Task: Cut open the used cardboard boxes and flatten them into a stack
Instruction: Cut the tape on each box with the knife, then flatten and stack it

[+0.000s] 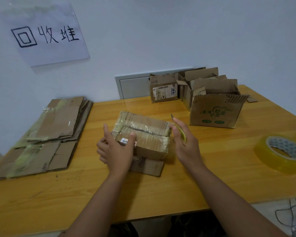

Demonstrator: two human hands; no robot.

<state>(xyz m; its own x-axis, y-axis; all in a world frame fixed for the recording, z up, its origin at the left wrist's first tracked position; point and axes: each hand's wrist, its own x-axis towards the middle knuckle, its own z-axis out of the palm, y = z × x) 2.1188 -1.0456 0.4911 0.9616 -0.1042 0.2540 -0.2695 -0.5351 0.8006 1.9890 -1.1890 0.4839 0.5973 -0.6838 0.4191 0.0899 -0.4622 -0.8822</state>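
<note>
While the left hand (116,147) grips the taped box (143,135) at table (178,185) centre, its seam runs nine to three; the right hand (183,139), pinching the knife (179,129), sits at three o'clock.

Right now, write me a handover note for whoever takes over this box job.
Left hand: grips the small taped brown cardboard box at table centre.
Right hand: holds the yellow-handled utility knife, blade up beside the box.
Done: flattened cardboard stack at left.
Left: flatten this box, then the opened brown boxes at rear right.
</note>
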